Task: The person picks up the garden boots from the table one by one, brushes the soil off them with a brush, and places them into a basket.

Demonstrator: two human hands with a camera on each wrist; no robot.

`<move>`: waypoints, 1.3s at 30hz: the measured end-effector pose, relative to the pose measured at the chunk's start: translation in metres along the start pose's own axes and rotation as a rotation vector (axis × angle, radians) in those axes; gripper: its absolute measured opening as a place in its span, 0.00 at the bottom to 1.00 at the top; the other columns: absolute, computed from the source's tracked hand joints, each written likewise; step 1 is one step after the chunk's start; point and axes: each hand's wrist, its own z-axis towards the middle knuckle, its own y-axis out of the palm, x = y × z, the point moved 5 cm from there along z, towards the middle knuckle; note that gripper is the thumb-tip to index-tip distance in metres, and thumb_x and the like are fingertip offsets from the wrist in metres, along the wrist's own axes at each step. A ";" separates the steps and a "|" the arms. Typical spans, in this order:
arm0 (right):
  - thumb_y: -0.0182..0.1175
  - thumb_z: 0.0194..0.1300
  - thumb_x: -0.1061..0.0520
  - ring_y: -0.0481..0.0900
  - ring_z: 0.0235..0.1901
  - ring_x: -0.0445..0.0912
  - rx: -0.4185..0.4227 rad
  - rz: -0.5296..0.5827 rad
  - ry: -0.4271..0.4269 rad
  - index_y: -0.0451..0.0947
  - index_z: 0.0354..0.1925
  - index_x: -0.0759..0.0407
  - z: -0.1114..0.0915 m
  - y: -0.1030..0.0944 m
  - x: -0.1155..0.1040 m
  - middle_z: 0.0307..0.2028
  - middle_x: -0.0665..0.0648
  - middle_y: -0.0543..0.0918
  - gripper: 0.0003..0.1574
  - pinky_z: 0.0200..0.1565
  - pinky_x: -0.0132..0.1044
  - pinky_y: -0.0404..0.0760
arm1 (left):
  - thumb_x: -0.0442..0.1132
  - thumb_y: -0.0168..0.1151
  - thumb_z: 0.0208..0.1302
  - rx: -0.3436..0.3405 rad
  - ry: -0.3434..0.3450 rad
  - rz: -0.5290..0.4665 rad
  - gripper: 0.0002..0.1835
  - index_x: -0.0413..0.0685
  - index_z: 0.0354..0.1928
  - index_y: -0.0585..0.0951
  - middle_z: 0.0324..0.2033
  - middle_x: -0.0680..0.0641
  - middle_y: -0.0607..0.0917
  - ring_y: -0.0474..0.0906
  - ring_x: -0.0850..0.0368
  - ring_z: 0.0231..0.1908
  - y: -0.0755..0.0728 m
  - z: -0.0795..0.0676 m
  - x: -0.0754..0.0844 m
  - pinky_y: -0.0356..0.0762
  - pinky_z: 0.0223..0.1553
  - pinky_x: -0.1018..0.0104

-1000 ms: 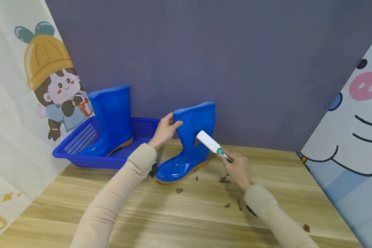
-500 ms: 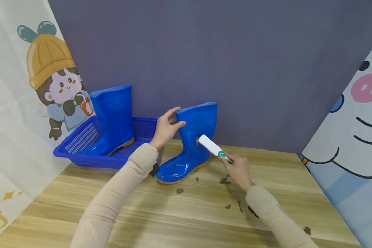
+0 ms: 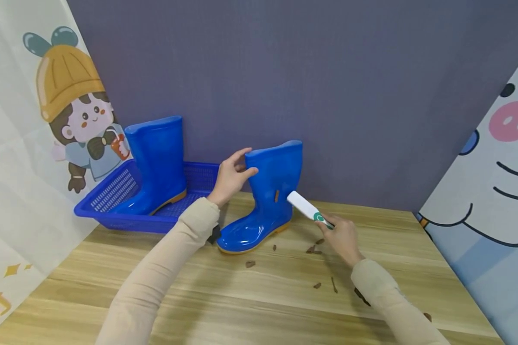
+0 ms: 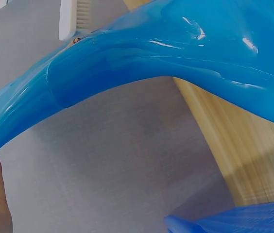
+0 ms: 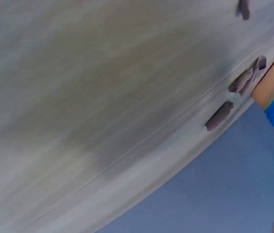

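Note:
A blue rubber boot [image 3: 265, 211] with a tan sole stands on the wooden table. My left hand [image 3: 231, 178] holds its top rim, thumb on the outside; some fingers are partly hidden behind the shaft. My right hand [image 3: 341, 237] grips the dark handle end of a white brush [image 3: 302, 205] marked with green. The brush head is beside the shaft's back edge, its bristles [image 4: 83, 15] showing in the left wrist view. A narrow brown strip [image 3: 277, 196] clings to the shaft, left of the brush.
To the left, a blue plastic basket [image 3: 134, 224] holds a second blue boot [image 3: 160, 158]. Several brown fragments [image 3: 250, 264] lie scattered on the table [image 3: 224, 306], some near the heel [image 5: 219, 115]. A grey panel [image 3: 349, 96] rises behind.
The brush and right hand have moved right and slightly down, baring the brown strip on the shaft. Another brown fragment now shows near the right hand. The left hand keeps hold of the boot.

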 end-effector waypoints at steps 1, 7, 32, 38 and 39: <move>0.70 0.48 0.58 0.67 0.12 0.38 -0.007 -0.006 0.005 0.83 0.40 0.65 0.000 0.000 0.001 0.34 0.65 0.85 0.20 0.14 0.28 0.63 | 0.36 0.61 0.60 0.002 -0.002 0.000 0.29 0.54 0.63 0.68 0.56 0.43 0.75 0.78 0.49 0.50 0.000 0.000 0.000 0.78 0.48 0.56; 0.69 0.50 0.54 0.70 0.14 0.38 -0.035 -0.016 0.003 0.83 0.43 0.62 0.007 -0.002 -0.020 0.37 0.64 0.85 0.21 0.16 0.29 0.64 | 0.35 0.62 0.59 0.013 -0.005 -0.002 0.29 0.53 0.63 0.68 0.56 0.43 0.75 0.78 0.48 0.50 0.000 0.000 -0.001 0.78 0.48 0.56; 0.68 0.52 0.56 0.71 0.16 0.42 -0.052 0.040 0.014 0.82 0.43 0.63 0.015 0.004 -0.023 0.37 0.64 0.85 0.19 0.19 0.31 0.66 | 0.36 0.61 0.60 0.008 -0.026 -0.013 0.29 0.56 0.64 0.67 0.59 0.44 0.73 0.78 0.49 0.50 0.002 -0.001 0.001 0.78 0.48 0.57; 0.68 0.51 0.56 0.76 0.21 0.45 -0.058 0.007 0.029 0.82 0.44 0.63 0.012 0.003 -0.015 0.39 0.64 0.84 0.20 0.24 0.35 0.70 | 0.36 0.61 0.60 0.005 -0.031 -0.015 0.29 0.56 0.64 0.67 0.59 0.45 0.73 0.77 0.49 0.51 0.002 -0.002 0.001 0.78 0.48 0.57; 0.68 0.51 0.56 0.76 0.20 0.45 -0.057 -0.005 0.031 0.82 0.44 0.64 0.011 0.003 -0.013 0.39 0.64 0.84 0.20 0.24 0.35 0.70 | 0.36 0.61 0.60 0.004 -0.030 -0.014 0.29 0.56 0.64 0.67 0.59 0.45 0.72 0.77 0.49 0.51 0.002 -0.002 0.000 0.77 0.48 0.57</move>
